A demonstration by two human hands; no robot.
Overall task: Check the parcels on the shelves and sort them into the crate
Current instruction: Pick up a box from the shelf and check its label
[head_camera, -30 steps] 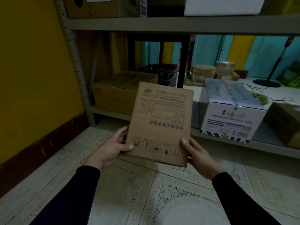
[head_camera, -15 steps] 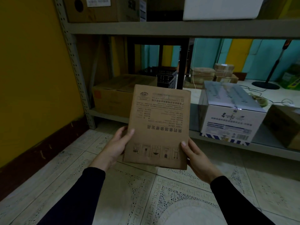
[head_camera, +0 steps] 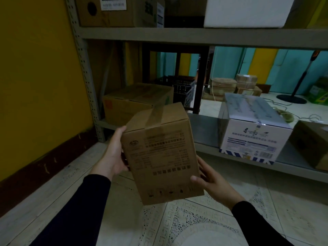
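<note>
Head view, both hands' fingers (left hand (head_camera: pixel 113 157), right hand (head_camera: pixel 213 181)) clamped on brown parcel (head_camera: pixel 163 155), white box (head_camera: pixel 252 128) on shelf (head_camera: pixel 205 132) behind.

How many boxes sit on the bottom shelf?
3: a brown box at the left, a white box further right, another brown box cut off at the edge. More may be hidden.

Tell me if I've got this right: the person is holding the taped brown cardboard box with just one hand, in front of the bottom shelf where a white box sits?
Not quite. The head view shows both hands on the brown cardboard box: the left hand grips its left side and the right hand holds its lower right edge. The rest is right: tape runs over its top, and the white box sits on the bottom shelf behind.
</note>
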